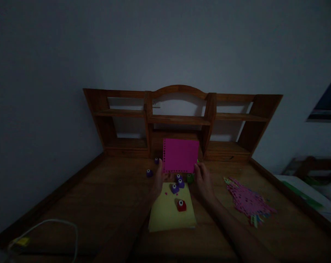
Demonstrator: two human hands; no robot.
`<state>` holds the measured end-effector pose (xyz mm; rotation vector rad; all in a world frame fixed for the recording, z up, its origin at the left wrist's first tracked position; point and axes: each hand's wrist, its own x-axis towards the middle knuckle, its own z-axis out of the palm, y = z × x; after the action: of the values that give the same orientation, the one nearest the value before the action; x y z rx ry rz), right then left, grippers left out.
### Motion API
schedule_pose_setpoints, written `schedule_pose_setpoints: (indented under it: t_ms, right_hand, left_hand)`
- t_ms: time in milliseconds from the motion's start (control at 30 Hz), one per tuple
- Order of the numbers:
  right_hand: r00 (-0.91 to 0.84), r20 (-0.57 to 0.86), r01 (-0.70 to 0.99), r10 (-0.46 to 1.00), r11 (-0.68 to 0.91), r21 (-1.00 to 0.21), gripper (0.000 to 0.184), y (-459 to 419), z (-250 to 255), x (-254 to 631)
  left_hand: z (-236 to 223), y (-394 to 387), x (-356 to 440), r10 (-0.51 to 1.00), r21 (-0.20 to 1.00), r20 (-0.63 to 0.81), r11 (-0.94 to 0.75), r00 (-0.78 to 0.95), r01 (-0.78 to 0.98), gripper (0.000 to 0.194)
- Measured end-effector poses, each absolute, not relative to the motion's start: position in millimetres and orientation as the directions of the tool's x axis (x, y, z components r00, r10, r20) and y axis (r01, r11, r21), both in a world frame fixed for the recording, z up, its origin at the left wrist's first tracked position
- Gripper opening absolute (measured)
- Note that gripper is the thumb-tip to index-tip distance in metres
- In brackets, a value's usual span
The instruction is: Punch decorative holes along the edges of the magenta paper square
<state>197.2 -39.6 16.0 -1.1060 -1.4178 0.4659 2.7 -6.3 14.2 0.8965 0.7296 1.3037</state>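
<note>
A bright pink sheet of paper (181,155) is held up in front of me, with small punched holes along its left and bottom edges. My left hand (159,179) grips its lower left edge, thumb up. At the lower right corner, my right hand (203,178) pinches the sheet between thumb and curled fingers. Just below the sheet are purple craft punches (174,188) and a green craft punch (190,178). A red craft punch (181,205) lies on the yellow paper (169,217), near a few tiny pink paper bits.
Another purple punch (149,173) sits left of my left hand. A heap of pink punched strips (249,201) lies on the desk at right. Behind stands a wooden shelf unit (179,119). A white cable (53,220) curves at the lower left.
</note>
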Motion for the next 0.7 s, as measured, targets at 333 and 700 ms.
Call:
schedule_pose_setpoints:
  t_ms: [333,700]
  right_hand:
    - [0.193,0.538,0.350,0.820,0.455,-0.819,0.030,-39.3,17.3,198.7]
    - [0.215,0.542,0.379,0.812,0.442,-0.813,0.030,-40.8,21.9,202.2]
  left_hand:
    - [11.7,-2.6,0.0,0.990,0.875,0.117,-0.062,0.084,-0.480,0.058]
    - [8.9,-9.4,-1.8,0.970,0.969,0.239,-0.235,0.053,-0.076,0.044]
